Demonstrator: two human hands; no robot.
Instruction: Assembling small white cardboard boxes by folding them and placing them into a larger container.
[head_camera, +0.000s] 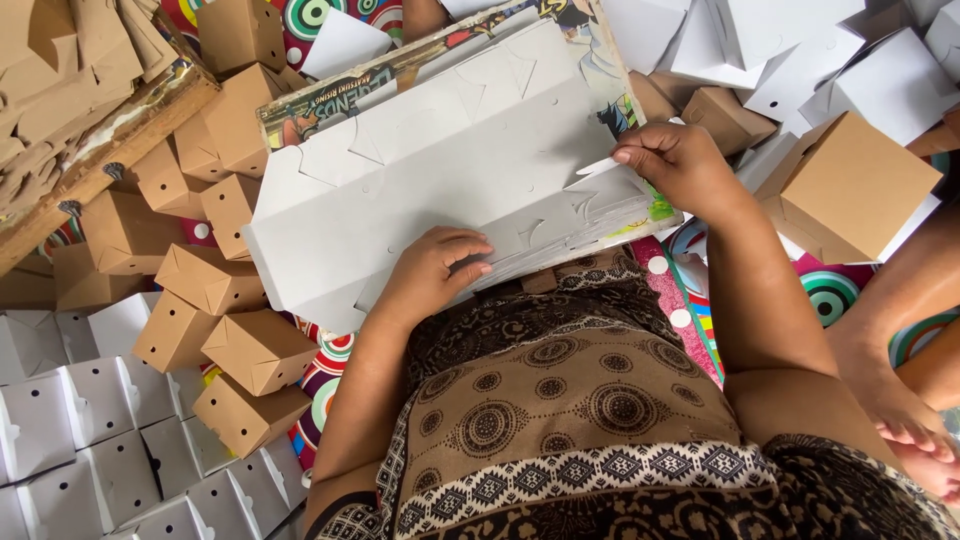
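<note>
White cardboard, a flat unfolded box blank (440, 160), lies across my lap on top of a stack of similar sheets, resting on a colourful printed board (600, 60). My left hand (435, 270) presses down on the near edge of the blank, palm flat, fingers (470, 250) close together and curled slightly onto the sheet, gripping nothing. My right hand (675, 160) sits at the blank's right end, thumb and forefinger pinched narrowly on a small pointed flap (598, 167). Beneath both wrists is my patterned brown skirt (560, 400). Beyond my left hand, folded brown boxes (215, 280) lie heaped on the floor, and nearer my left elbow are rows of folded white boxes (90, 440). Beyond my right hand stands a larger brown box (850, 180), with more white boxes (800, 50) past it. A wooden plank (100, 160) lies farther out past the brown heap. Another person's bare foot (900, 400) rests just beside my right forearm.
</note>
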